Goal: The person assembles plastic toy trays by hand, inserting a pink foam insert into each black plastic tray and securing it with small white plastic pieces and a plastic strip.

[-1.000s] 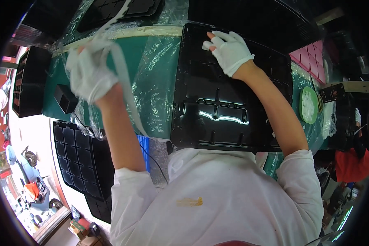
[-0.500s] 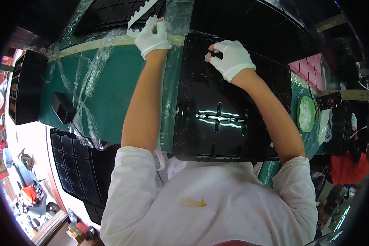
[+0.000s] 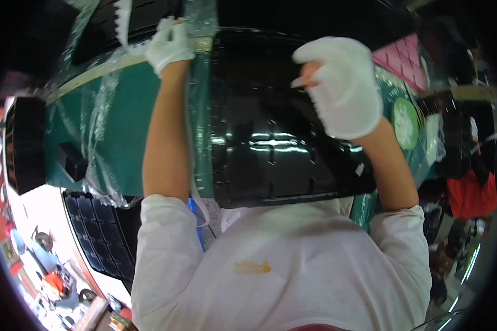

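My left hand (image 3: pixel 170 47), in a white glove with bare fingertips, is closed on a white toothed strip (image 3: pixel 122 25) at the table's far side. The strip bends upward to the left of the hand. My right hand (image 3: pixel 345 88), gloved the same way and smeared by motion, is raised over the right part of a large shiny black plastic tray (image 3: pixel 259 110). Between its bare fingertips a small white piece (image 3: pixel 297 83) sticks out. The tray has moulded ribs and lies in front of my body. Near its right edge is another small white patch (image 3: pixel 360 169).
Clear plastic film (image 3: pixel 94 138) and a small black box (image 3: pixel 72 161) lie on the green table (image 3: pixel 127 127). A green dish (image 3: pixel 405 124) of white bits and a pink ridged sheet (image 3: pixel 400 60) are at right. Farther right, a person in red (image 3: pixel 472 196).
My right hand has lifted nearer and moved right relative to the tray, still pinching the small white piece. My left hand stays on the strip. The whole view has shifted.
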The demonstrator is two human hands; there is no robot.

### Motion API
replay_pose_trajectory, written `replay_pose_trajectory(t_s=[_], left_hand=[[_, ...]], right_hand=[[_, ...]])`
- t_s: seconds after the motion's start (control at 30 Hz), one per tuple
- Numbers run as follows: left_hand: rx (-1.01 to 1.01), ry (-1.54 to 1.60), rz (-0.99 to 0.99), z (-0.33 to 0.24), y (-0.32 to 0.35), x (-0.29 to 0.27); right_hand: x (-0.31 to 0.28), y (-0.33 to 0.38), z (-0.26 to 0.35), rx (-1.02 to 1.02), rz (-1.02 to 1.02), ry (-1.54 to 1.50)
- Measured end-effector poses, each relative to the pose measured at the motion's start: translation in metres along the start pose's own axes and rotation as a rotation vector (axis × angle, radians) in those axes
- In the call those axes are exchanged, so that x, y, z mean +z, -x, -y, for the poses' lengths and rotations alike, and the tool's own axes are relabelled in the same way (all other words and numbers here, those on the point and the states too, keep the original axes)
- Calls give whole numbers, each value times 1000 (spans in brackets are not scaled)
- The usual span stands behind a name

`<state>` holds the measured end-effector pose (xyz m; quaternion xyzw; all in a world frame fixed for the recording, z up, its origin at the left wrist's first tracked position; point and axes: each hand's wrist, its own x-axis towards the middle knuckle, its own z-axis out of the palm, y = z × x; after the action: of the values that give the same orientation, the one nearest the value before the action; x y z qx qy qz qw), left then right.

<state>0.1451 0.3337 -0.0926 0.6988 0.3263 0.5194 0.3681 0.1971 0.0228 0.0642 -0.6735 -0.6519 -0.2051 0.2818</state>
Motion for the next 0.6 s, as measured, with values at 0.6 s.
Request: replay_pose_trajectory(t_s=[0.6], left_hand=[[-66, -13, 185, 16, -23, -5]], right_hand=[[-68, 220, 58, 931, 93, 357]])
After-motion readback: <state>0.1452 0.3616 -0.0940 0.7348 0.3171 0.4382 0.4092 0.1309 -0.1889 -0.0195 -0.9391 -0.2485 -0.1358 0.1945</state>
